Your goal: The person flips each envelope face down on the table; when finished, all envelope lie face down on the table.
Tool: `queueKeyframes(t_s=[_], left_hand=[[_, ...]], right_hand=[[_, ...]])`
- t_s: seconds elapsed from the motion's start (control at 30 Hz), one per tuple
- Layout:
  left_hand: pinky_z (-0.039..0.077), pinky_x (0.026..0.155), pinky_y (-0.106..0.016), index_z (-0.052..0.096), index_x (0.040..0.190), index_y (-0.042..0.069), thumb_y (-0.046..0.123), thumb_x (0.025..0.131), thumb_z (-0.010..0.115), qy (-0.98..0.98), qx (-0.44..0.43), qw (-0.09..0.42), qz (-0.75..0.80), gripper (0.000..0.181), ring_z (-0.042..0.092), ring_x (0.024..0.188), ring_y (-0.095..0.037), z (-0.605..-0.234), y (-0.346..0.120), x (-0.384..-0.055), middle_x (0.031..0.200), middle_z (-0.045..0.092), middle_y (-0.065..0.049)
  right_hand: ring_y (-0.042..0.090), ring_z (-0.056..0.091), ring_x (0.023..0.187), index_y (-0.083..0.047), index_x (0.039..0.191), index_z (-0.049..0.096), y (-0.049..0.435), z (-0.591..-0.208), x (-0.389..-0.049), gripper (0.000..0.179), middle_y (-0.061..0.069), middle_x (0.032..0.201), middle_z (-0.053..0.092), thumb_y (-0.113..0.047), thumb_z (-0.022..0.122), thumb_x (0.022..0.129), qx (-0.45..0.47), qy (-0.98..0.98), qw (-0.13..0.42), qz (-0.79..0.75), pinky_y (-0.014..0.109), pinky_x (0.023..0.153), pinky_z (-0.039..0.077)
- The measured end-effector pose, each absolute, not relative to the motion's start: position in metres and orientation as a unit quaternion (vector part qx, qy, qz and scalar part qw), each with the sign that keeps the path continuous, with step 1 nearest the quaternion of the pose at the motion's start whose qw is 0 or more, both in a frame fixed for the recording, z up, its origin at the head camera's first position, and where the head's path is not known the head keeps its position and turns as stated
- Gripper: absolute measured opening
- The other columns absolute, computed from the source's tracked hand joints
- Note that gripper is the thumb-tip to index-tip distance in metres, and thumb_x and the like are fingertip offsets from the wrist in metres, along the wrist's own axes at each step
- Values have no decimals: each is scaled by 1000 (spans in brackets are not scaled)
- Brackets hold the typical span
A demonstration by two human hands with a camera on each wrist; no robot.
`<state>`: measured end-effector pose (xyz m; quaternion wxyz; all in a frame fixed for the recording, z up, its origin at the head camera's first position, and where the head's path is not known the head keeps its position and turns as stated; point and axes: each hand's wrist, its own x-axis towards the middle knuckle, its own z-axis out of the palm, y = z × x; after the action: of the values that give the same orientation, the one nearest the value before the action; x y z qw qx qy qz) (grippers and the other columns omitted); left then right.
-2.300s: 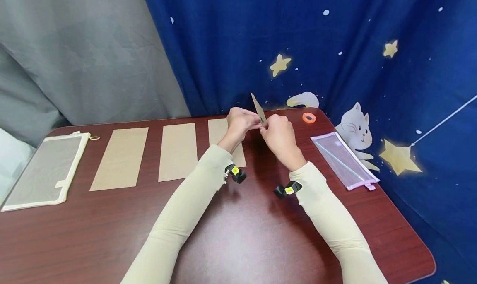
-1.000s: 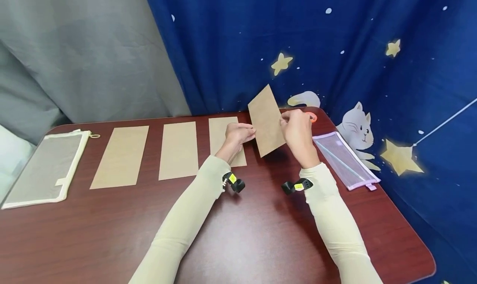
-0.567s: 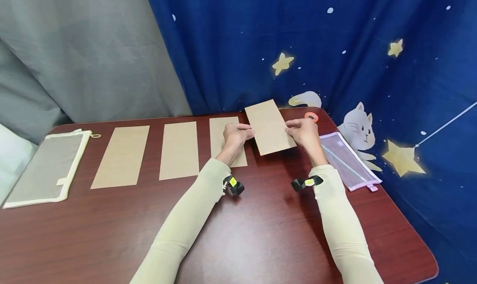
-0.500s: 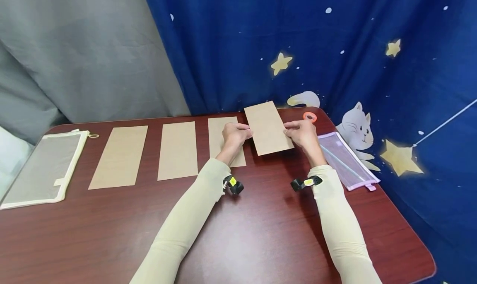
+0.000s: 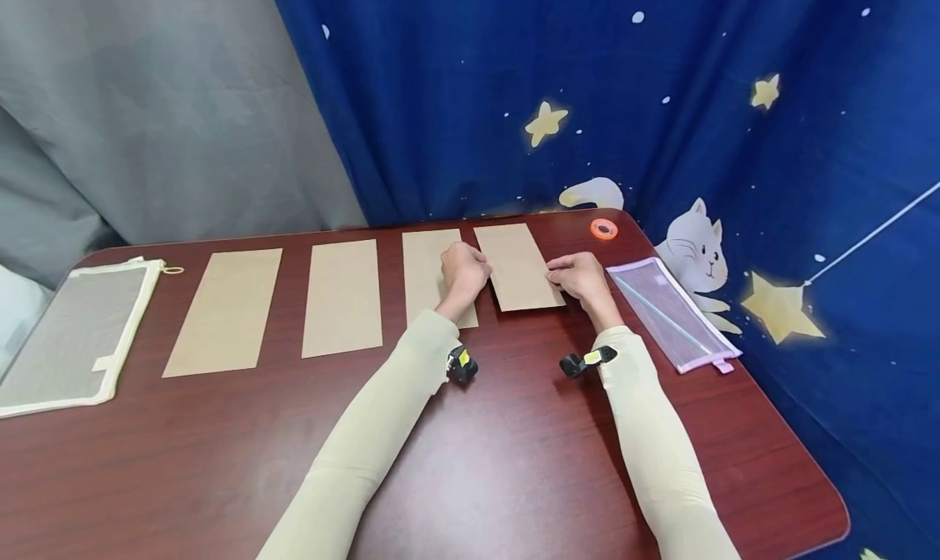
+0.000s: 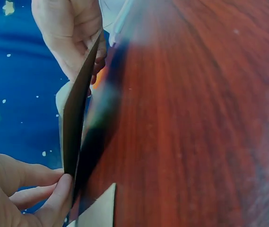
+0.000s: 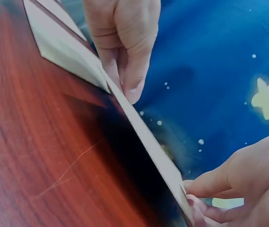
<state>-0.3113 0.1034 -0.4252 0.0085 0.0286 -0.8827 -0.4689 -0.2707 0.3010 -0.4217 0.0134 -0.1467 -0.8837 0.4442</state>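
Observation:
A brown kraft-paper rectangle (image 5: 518, 268) lies nearly flat just over the back of the table, its near edge casting a shadow. By its left edge my left hand (image 5: 464, 271) pinches it between thumb and fingers, as the left wrist view shows on the paper piece (image 6: 75, 127). Along the opposite edge my right hand (image 5: 580, 277) pinches it too; in the right wrist view that hand (image 7: 247, 184) has thumb and finger at the paper's edge. Beneath my left hand lies another kraft-paper rectangle (image 5: 426, 291), partly covered.
Two more kraft-paper rectangles, one in the middle (image 5: 342, 299) and one further left (image 5: 223, 311), lie in the same row. A cream-edged mesh zip pouch (image 5: 77, 331) is at far left. Rightward are an orange ring-shaped roll (image 5: 604, 229) and a purple mesh pouch (image 5: 676, 311) holding a thin stick.
The kraft paper was edge-on between my hands, then turned its broad face toward me. Since then both hands have lowered it toward the table, right of the row.

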Motion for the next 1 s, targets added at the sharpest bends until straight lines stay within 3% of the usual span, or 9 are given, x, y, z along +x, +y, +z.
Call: queueKeyframes(t_s=[0.2, 0.37, 0.47, 0.63, 0.9, 1.0], left_hand=[[61, 87, -40, 79, 85, 8, 7, 84, 73, -894, 27, 8, -448, 6, 71, 97, -31, -429, 107, -309, 96, 77, -9], [60, 76, -37, 76, 70, 11, 18, 91, 71, -897, 32, -6, -441, 22, 69, 80, -24, -426, 112, -304, 78, 74, -3], [51, 61, -32, 60, 54, 13, 25, 94, 68, -893, 32, -24, -448, 43, 56, 68, -20, -423, 114, -302, 58, 56, 1], [37, 51, -28, 41, 48, 17, 29, 95, 67, -893, 17, -26, -450, 54, 45, 63, -21, -419, 115, -295, 52, 35, 4], [32, 47, -26, 43, 48, 17, 29, 95, 66, -889, 15, -32, -456, 54, 43, 62, -18, -415, 110, -291, 51, 34, 5], [36, 51, -27, 51, 52, 13, 29, 97, 65, -891, 1, -37, -453, 49, 47, 67, -19, -414, 105, -290, 54, 39, 3]], right_hand=[[10, 62, 69, -3, 107, 78, 298, -427, -273, 21, 12, 98, 74, -13, 69, 91, -146, -917, 12, 371, 15, 59, 47], [20, 63, 88, -4, 108, 77, 296, -424, -273, 23, 15, 107, 74, -17, 67, 92, -144, -923, 11, 356, 21, 68, 46], [24, 60, 99, -3, 111, 76, 297, -420, -273, 26, 16, 116, 72, -17, 66, 92, -143, -924, 2, 355, 23, 74, 45], [25, 58, 101, -1, 115, 75, 298, -419, -274, 29, 17, 122, 70, -17, 63, 94, -153, -919, -13, 364, 23, 74, 45], [28, 60, 110, -2, 115, 75, 293, -422, -278, 29, 17, 125, 70, -19, 63, 95, -148, -923, -1, 356, 39, 95, 52], [29, 60, 114, -3, 115, 75, 291, -424, -280, 30, 16, 127, 69, -20, 62, 95, -145, -924, -3, 353, 42, 100, 52]])
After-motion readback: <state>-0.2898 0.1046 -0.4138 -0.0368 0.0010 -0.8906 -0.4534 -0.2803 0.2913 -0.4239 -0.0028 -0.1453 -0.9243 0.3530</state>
